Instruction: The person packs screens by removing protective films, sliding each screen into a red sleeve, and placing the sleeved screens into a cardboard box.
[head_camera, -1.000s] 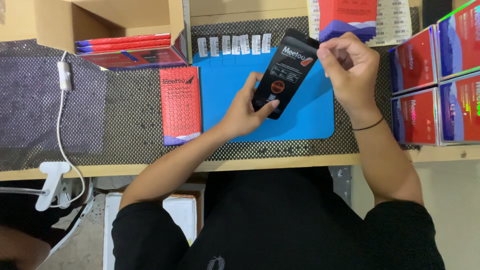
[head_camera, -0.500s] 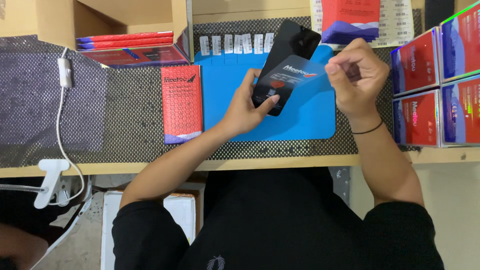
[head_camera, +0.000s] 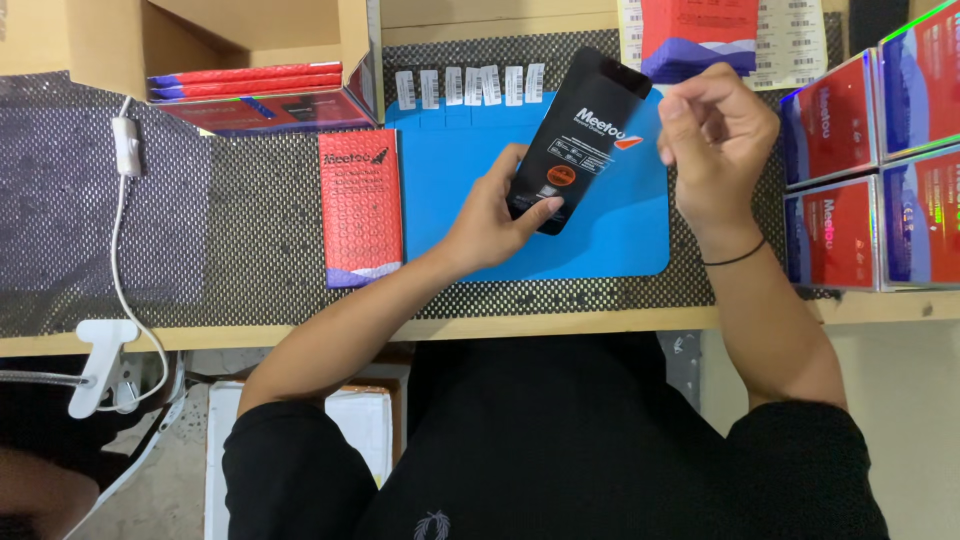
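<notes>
My left hand (head_camera: 488, 218) grips the lower end of a black phone screen panel (head_camera: 560, 190), holding it tilted above a blue work mat (head_camera: 620, 235). A clear protective film with a printed label (head_camera: 598, 130) lies over the panel's face. My right hand (head_camera: 718, 140) is beside the panel's upper right edge, thumb and fingers pinched together at the film's edge. A black band circles that wrist.
A red padded packet (head_camera: 362, 205) lies left of the mat on black mesh. An open cardboard box (head_camera: 250, 95) of red packets stands at the back left, white label strips (head_camera: 470, 88) behind the mat, red boxes (head_camera: 870, 170) stacked at right. A white clamp (head_camera: 100, 365) with a cable grips the table edge.
Half a second ago my right hand had peeled the film back off the panel's upper half. Now the film lies flat over the panel again, and the right hand has moved slightly up.
</notes>
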